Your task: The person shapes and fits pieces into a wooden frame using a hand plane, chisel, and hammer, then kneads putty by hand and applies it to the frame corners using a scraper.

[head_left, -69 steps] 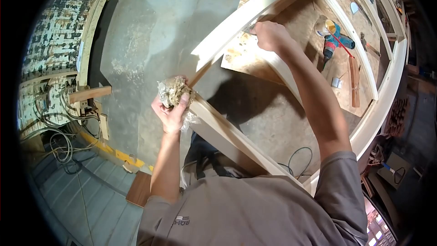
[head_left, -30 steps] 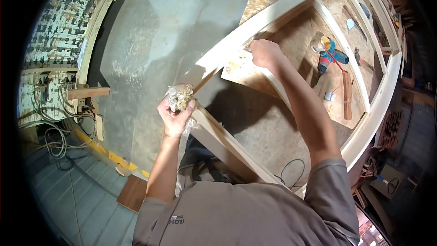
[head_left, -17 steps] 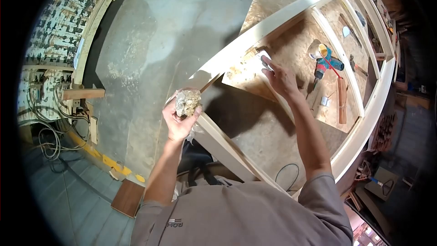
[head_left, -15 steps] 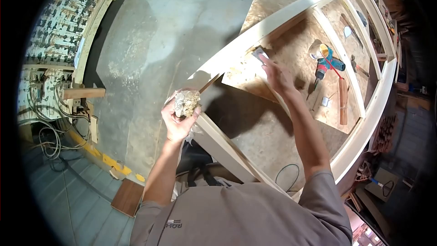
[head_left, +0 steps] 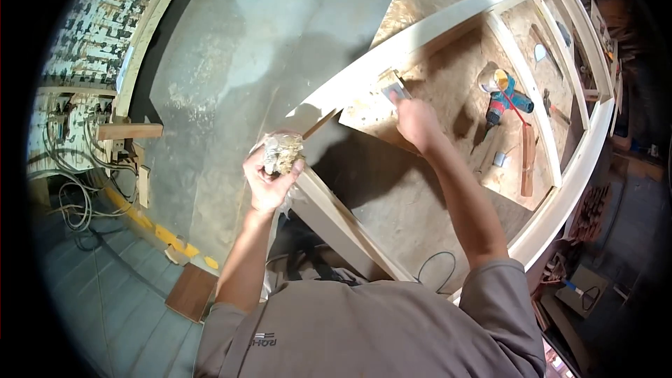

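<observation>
My left hand is closed around a lump of pale yellowish material partly wrapped in clear plastic, held over a corner of the wooden frame. In my right hand is a small flat scraper, gripped by its near end. The scraper's blade is at the inner side of the frame's curved edge, near a brightly lit wooden piece. Whether the blade touches the wood cannot be made out.
A blue and red drill lies on a board inside the frame, beside an open round container, a reddish wood strip and a small can. Cables hang at the left. A brown block lies at lower left.
My right hand has come away from the frame's edge, showing the scraper, then shifted slightly left. My left hand keeps its hold on the lump. The whole view has shifted a little.
</observation>
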{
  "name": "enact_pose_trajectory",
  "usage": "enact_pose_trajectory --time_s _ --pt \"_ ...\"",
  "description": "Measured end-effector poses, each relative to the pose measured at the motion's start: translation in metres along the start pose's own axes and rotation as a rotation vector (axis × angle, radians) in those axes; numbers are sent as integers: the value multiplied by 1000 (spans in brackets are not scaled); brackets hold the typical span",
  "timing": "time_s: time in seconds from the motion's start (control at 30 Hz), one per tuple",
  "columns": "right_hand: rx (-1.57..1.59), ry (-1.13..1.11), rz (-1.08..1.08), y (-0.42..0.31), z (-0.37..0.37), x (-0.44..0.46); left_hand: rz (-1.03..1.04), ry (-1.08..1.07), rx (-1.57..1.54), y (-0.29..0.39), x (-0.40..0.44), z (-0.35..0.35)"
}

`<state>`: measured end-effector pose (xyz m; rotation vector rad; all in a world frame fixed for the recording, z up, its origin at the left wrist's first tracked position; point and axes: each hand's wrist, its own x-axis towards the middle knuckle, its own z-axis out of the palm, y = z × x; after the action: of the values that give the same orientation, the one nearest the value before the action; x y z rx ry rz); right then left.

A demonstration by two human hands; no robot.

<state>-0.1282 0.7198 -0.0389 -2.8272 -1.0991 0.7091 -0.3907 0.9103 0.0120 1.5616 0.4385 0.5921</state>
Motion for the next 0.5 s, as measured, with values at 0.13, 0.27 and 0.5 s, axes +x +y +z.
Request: enact_pose_trajectory --time_s 0.13,0.27,0.5 --pt "-6 -53 -193 19 -30 -5 -40 4 -22 -2 -5 -1" --pt "155 165 -200 12 -38 29 -32 12 -10 4 -3 0" --pt "-68 -105 -227 30 -19 -15 -90 16 45 -2 -9 -4"
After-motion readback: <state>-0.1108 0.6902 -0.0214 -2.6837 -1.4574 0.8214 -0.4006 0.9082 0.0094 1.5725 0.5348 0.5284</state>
